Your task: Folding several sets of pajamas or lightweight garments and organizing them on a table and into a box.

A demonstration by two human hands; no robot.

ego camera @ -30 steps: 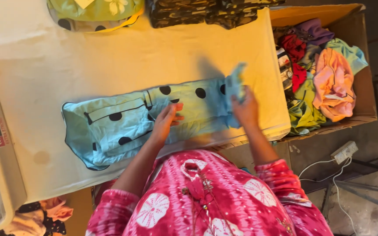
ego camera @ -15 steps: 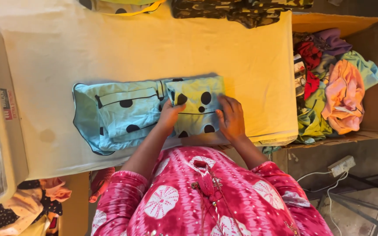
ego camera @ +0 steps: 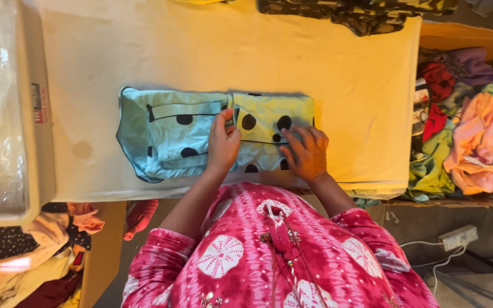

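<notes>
The left hand (ego camera: 223, 142) lies flat with its fingers open on the light blue garment with black dots (ego camera: 201, 134), near the middle of it, where a folded part begins. It grips nothing; the palm only presses on the cloth. The right hand (ego camera: 306, 153) is also open and flat, the fingers spread, on the folded right part of the same garment, close to its near edge. The two hands are near each other but do not touch.

The garment lies on the bench (ego camera: 343, 74), which is covered with a pale yellow cloth, toward the near side and a little left of the centre. Its right part is folded over and looks more green in the light.

At the far edge of the bench there is a dark patterned garment (ego camera: 360, 11). To the right of the bench stands a cardboard box (ego camera: 463, 37) filled with mixed colourful clothes (ego camera: 469, 137). To the left of the bench there is a white tray-like container (ego camera: 27, 142). Near the person, on the floor at the right, lies a white power strip (ego camera: 457, 236).
</notes>
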